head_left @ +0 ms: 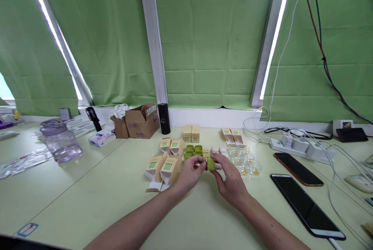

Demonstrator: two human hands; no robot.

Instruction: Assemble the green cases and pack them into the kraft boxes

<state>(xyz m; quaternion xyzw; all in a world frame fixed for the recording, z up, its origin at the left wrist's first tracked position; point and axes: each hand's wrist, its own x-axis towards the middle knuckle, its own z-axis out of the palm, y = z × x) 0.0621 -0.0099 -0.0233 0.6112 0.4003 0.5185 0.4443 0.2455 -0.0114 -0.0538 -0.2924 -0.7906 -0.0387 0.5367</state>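
A small green square case (210,163) is held up between the thumb and fingers of my right hand (231,182). My left hand (190,172) is closed in a pinch at the case's left edge; what its fingertips hold is too small to make out. Just behind the hands lie several green square cases (194,149), small yellowish pieces (205,152) and pale pink-white pieces (215,150). Clear plastic boxes (245,160) with gold-coloured bits inside stand to the right. Left of my left hand are several open tan cartons (170,165) with green labels.
Two closed tan cartons (191,133) and open ones (232,137) stand farther back. A cardboard box (142,121), black cylinder (164,119) and purple jug (60,141) are on the left. Phones (308,206) and a power strip (303,150) with trailing cables lie on the right.
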